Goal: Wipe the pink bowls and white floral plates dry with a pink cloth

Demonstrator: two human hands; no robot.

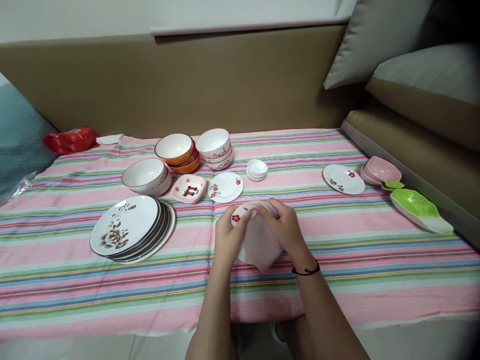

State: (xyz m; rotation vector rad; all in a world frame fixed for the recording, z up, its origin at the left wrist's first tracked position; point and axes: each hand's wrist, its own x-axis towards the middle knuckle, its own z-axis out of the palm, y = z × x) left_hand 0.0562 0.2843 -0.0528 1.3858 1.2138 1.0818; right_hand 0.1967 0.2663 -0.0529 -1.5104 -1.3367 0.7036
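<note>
In the middle foreground, a white plate with red flowers (236, 218) is held above the striped cloth. A thin pale pink wiping cloth (262, 245) covers much of its face and hangs past its lower rim. My left hand (228, 235) grips the plate's left edge, its thumb at the wiping cloth. My right hand (288, 227) is closed on the wiping cloth at the plate's upper right; its fingertips are partly hidden. Just beyond my hands lie a similar flowered plate (226, 187) and a stack of small white dishes (257, 169).
To the left are stacked brown-flowered plates (125, 225), a large white bowl (144, 176), orange bowls (175, 149), white bowls (214, 144) and a square cat dish (188, 188). At right are another flowered plate (343, 179), pink bowls (382, 170) and a green leaf-shaped dish (416, 207).
</note>
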